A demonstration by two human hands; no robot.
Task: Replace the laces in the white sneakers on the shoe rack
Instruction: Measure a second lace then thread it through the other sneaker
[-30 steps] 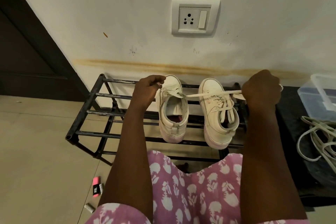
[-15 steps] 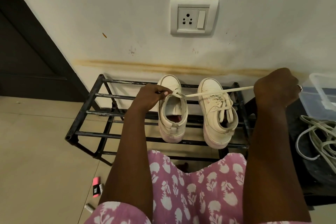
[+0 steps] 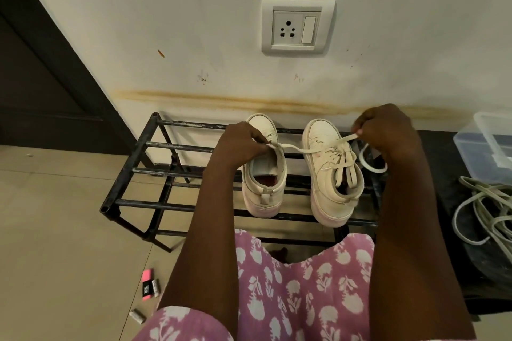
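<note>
Two white sneakers stand side by side on the black metal shoe rack [image 3: 133,169], toes to the wall. My left hand [image 3: 241,144] grips the left sneaker [image 3: 263,188] at its tongue edge, by the eyelets. A cream lace [image 3: 304,150] runs from that sneaker rightward across the toe of the right sneaker [image 3: 329,174]. My right hand [image 3: 388,130] pinches that lace near its end, and a loop of it hangs below the hand. The right sneaker is laced, with loose ends lying in its opening.
A pile of pale laces [image 3: 482,213] lies on a dark surface at the right, beside a clear plastic box [image 3: 487,144]. On the tiled floor at the lower left lie a pink eraser [image 3: 147,284] and small batteries [image 3: 137,316]. The wall stands right behind the rack.
My right hand has come back left toward the sneakers after pulling the lace far right, and the taut lace now sags with a loop. My left hand stays at the left sneaker.
</note>
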